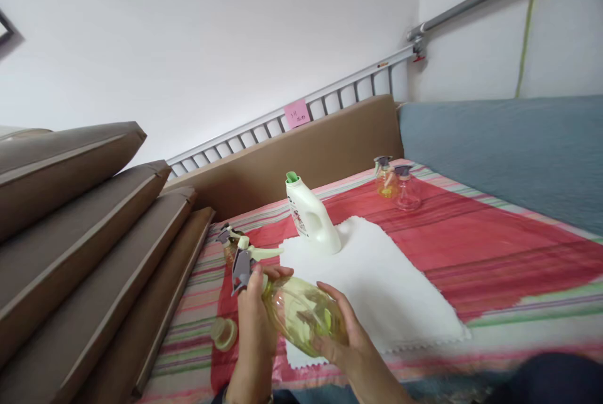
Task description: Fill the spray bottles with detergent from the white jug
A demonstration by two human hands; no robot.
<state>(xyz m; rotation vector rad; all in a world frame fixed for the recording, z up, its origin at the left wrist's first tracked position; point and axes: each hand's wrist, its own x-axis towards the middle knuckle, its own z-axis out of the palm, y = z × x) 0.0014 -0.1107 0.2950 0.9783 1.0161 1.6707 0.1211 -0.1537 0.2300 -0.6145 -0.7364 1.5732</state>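
Note:
A clear yellow spray bottle (301, 313) lies tilted on its side in the air between my hands, its grey and cream trigger head pointing up and left. My left hand (257, 316) is closed around the neck just under the trigger. Around the bottle's lower body, at the right, the fingers of my right hand (346, 335) are wrapped. Behind it a white jug with a green spout (313, 218) stands upright on a white cloth (400, 291). A round pale cap (223, 333) sits on the striped cover, left of my left wrist.
Two more spray bottles, one yellow (386, 184) and one clear pinkish (407, 190), stand at the back right. Others (229, 240) are partly hidden behind the trigger head. Brown cushions (94, 253) line the left; a radiator (282, 127) runs along the wall.

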